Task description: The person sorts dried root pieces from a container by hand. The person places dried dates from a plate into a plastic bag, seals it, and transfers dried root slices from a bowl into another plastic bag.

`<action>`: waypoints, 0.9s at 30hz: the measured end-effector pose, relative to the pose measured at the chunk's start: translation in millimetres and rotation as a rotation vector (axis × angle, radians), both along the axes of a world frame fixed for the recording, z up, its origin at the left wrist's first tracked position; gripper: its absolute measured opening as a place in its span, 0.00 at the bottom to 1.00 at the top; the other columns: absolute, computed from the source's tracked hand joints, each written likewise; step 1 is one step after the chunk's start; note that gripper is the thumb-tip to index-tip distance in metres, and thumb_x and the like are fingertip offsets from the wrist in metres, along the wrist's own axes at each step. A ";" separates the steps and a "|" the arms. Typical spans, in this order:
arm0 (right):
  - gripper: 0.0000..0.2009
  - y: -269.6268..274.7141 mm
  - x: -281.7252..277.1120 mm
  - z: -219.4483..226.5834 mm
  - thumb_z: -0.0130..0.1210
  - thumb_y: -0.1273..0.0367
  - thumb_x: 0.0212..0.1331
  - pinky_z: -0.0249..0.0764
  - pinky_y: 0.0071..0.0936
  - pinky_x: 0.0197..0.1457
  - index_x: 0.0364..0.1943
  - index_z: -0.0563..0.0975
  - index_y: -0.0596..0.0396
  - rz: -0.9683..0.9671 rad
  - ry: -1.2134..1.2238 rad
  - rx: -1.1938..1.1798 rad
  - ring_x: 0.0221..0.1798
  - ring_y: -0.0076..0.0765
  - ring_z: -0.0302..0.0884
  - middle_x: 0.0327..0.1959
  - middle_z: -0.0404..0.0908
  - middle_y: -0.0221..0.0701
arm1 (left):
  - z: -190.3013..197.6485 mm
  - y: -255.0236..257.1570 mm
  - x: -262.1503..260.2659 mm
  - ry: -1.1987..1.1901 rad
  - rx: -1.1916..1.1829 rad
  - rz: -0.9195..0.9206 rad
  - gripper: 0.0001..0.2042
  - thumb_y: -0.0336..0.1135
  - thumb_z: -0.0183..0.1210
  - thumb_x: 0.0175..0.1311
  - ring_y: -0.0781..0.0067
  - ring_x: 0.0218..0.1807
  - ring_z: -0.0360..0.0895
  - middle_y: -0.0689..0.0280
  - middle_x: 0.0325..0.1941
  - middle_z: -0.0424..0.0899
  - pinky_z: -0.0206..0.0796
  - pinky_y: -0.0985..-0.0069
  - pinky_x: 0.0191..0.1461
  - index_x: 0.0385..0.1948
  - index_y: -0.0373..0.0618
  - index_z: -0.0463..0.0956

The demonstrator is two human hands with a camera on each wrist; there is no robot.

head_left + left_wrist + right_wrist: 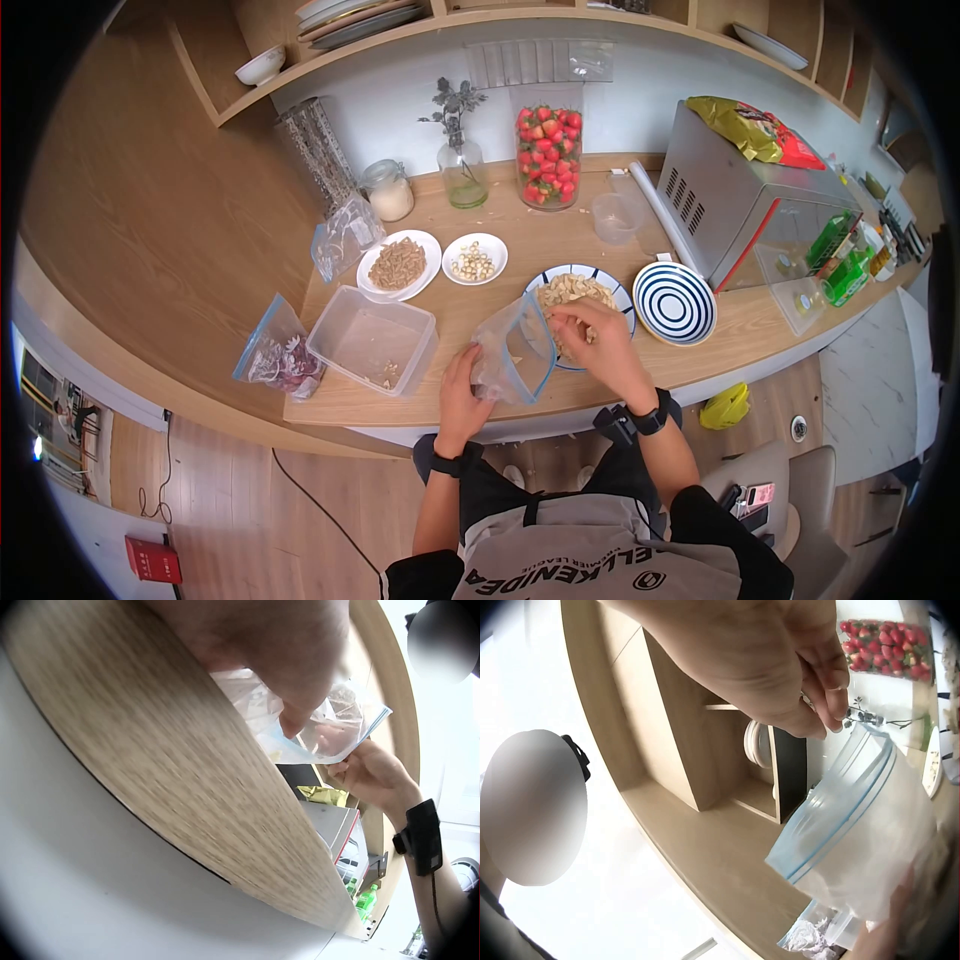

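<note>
My left hand (463, 398) grips the side of a clear zip bag (497, 345) with a blue-edged mouth, its thumb and fingers on the plastic. The bag stands open, tilted to the right, and a few pale bits show inside. My right hand (600, 345) is at the bag's mouth, above a blue-striped plate (624, 303) of pale dried slices (575, 289). In the right wrist view the right hand's fingers (831, 712) are curled together with the thumb around a small pale bit, mostly hidden. The bag's blue zip edge (847, 814) lies just below them.
On the left stand a plastic tub (372, 340) with crumbs and a bag of purplish pieces (285, 365). Behind are a plate of brown pieces (398, 264) and a dish of pale nuts (474, 261). A striped bowl (676, 304) and a microwave (735, 200) stand right.
</note>
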State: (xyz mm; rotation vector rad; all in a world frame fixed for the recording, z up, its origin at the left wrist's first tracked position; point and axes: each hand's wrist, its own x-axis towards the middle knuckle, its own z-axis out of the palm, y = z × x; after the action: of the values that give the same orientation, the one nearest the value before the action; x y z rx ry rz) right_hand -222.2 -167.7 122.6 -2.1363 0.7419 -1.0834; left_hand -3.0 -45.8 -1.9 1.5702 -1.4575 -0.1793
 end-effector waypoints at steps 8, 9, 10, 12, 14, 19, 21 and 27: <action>0.19 -46.9 -7.9 -84.8 0.68 0.70 0.57 0.72 0.44 0.64 0.54 0.82 0.56 -0.107 0.256 -0.215 0.62 0.52 0.75 0.57 0.80 0.43 | 8.7 1.5 -3.7 0.011 -0.015 0.005 0.32 0.24 0.62 0.50 0.40 0.66 0.74 0.47 0.65 0.77 0.65 0.58 0.71 0.64 0.37 0.70; 0.20 -44.2 -7.4 -87.2 0.68 0.70 0.56 0.71 0.45 0.65 0.55 0.81 0.56 -0.122 0.297 -0.254 0.63 0.54 0.73 0.59 0.78 0.43 | 8.5 1.6 -3.4 0.007 -0.009 0.006 0.32 0.24 0.61 0.49 0.40 0.66 0.74 0.47 0.64 0.77 0.65 0.59 0.71 0.64 0.37 0.70; 0.22 -41.5 -6.2 -85.5 0.68 0.71 0.55 0.69 0.46 0.67 0.56 0.80 0.56 -0.139 0.337 -0.291 0.64 0.56 0.71 0.61 0.76 0.43 | 8.3 2.0 -3.3 0.003 -0.001 0.007 0.32 0.24 0.61 0.49 0.40 0.66 0.74 0.47 0.64 0.77 0.65 0.59 0.71 0.64 0.37 0.70; 0.20 -48.4 -3.7 -93.4 0.68 0.71 0.55 0.70 0.46 0.66 0.54 0.81 0.57 -0.122 0.329 -0.262 0.62 0.56 0.72 0.58 0.77 0.43 | 8.3 2.4 -3.6 0.008 0.001 0.005 0.33 0.24 0.61 0.49 0.40 0.66 0.74 0.47 0.64 0.77 0.65 0.59 0.71 0.64 0.37 0.70; 0.19 -48.8 -3.0 -96.7 0.68 0.72 0.55 0.70 0.46 0.65 0.52 0.82 0.57 -0.114 0.319 -0.231 0.60 0.55 0.73 0.55 0.78 0.42 | 8.6 2.8 -3.6 0.011 0.004 -0.005 0.33 0.24 0.61 0.49 0.40 0.66 0.74 0.47 0.64 0.78 0.65 0.59 0.70 0.64 0.37 0.71; 0.09 -48.1 -2.1 -96.0 0.65 0.74 0.57 0.75 0.45 0.54 0.42 0.84 0.60 -0.143 0.188 -0.125 0.48 0.54 0.78 0.39 0.82 0.43 | 0.0 -0.4 -0.1 0.026 -0.002 -0.017 0.35 0.30 0.69 0.49 0.41 0.66 0.73 0.50 0.66 0.76 0.65 0.56 0.71 0.65 0.40 0.71; 0.08 -47.6 -1.7 -93.3 0.65 0.74 0.57 0.75 0.44 0.51 0.41 0.84 0.61 -0.152 0.164 -0.142 0.45 0.53 0.79 0.37 0.82 0.44 | -1.2 -0.3 0.5 0.023 0.002 -0.017 0.35 0.30 0.69 0.49 0.41 0.66 0.73 0.50 0.66 0.76 0.65 0.56 0.71 0.65 0.40 0.71; 0.08 -41.1 -1.4 -85.4 0.65 0.72 0.62 0.76 0.39 0.39 0.40 0.83 0.63 -0.210 0.061 -0.029 0.34 0.49 0.80 0.34 0.83 0.44 | -1.0 -0.6 0.3 0.011 0.008 -0.005 0.35 0.30 0.69 0.48 0.41 0.66 0.73 0.50 0.67 0.76 0.65 0.56 0.71 0.65 0.40 0.70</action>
State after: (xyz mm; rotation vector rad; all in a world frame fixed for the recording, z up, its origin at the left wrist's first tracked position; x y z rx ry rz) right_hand -223.6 -208.8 37.2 -2.1601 1.0026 -1.1461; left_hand -2.7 -46.4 -3.0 1.5698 -1.4536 -0.1962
